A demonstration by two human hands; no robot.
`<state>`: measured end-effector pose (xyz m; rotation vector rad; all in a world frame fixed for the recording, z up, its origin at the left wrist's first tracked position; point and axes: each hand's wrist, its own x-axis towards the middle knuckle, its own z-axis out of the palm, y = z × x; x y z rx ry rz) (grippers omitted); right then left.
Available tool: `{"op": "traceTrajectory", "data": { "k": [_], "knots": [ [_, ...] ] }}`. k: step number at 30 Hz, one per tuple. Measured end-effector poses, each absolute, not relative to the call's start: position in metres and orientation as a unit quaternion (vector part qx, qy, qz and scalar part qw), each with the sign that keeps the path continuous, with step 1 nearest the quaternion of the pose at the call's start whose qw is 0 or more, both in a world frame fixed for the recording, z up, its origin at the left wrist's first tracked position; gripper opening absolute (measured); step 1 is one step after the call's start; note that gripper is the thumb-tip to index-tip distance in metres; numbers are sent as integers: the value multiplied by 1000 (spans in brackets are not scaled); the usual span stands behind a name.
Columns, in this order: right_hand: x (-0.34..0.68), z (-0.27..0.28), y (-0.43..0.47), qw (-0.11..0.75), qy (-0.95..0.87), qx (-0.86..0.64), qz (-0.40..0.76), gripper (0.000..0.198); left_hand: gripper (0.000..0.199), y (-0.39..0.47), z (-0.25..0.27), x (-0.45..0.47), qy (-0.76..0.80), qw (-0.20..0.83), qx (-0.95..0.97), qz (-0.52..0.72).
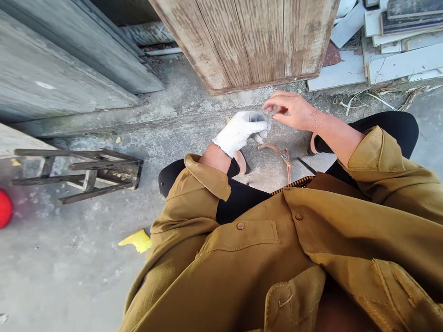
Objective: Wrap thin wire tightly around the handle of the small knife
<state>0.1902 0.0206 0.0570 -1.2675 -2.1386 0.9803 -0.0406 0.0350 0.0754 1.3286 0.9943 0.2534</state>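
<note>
My left hand (240,131) wears a white knit glove and is curled into a loose fist above my knees. My bare right hand (292,110) hovers just right of it, thumb and forefinger pinched together close to the glove's fingertips. I see nothing held in either hand. On the concrete below them lies a rusty metal tool (278,154) with curved handles. A thin dark rod (306,166) lies beside it. My mustard jacket and black trousers fill the lower right of the view.
A weathered wooden door (249,41) stands ahead. A small wooden stool frame (93,173) lies on its side at the left, with a red object (5,207) at the edge. A yellow scrap (136,240) lies nearby. White broken tiles (380,46) are piled at the upper right.
</note>
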Motion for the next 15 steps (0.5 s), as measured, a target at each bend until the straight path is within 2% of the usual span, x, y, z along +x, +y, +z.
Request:
{"op": "traceTrajectory", "data": {
  "k": [3, 7, 10, 15],
  "knots": [
    [188, 62, 20, 212, -771, -481, 360, 25, 9, 34, 74, -39, 437, 603, 659, 110],
    [188, 63, 20, 151, -680, -532, 481, 38, 14, 32, 67, -36, 415, 420, 799, 117],
    [188, 61, 19, 145, -611, -541, 559, 43, 19, 31, 62, -34, 391, 303, 863, 99],
    [184, 62, 18, 154, -508, -551, 644, 43, 23, 30, 63, -34, 373, 208, 903, 42]
  ]
}}
